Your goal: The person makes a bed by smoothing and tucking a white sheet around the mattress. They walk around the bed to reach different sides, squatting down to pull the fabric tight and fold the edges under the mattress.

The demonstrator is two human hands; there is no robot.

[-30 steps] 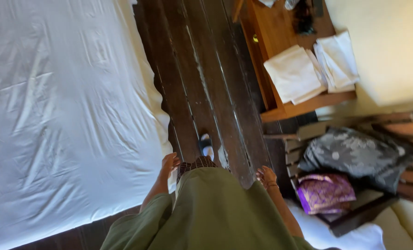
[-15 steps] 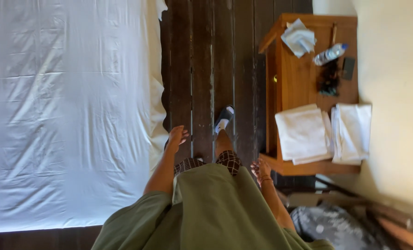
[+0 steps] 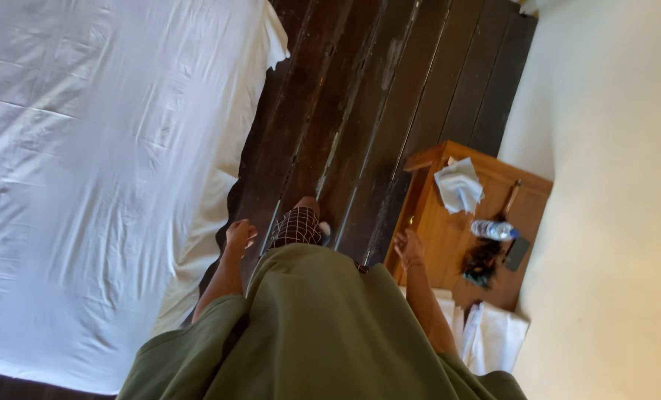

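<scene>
I look down my olive green shirt [image 3: 323,333] at a dark plank floor [image 3: 360,96]. My left hand [image 3: 239,235] hangs beside my hip with loosely curled fingers, holding nothing, close to the edge of a white bed sheet [image 3: 86,163]. My right hand [image 3: 408,248] hangs empty at my other side, fingers loosely apart, right beside the front of a wooden nightstand [image 3: 434,230]. My checked shorts leg [image 3: 297,226] steps forward between them.
On the nightstand lie a crumpled white cloth [image 3: 458,185], a plastic water bottle [image 3: 493,230], a dark brush [image 3: 486,255] and a dark flat device [image 3: 516,254]. Folded white towels [image 3: 493,337] lie at its near end. A pale wall [image 3: 612,185] runs along the right.
The view has swung as I walk along the bed. The chair with clothes has dropped out of sight; the nightstand sits closer to my right hand. Both hands stay empty.
</scene>
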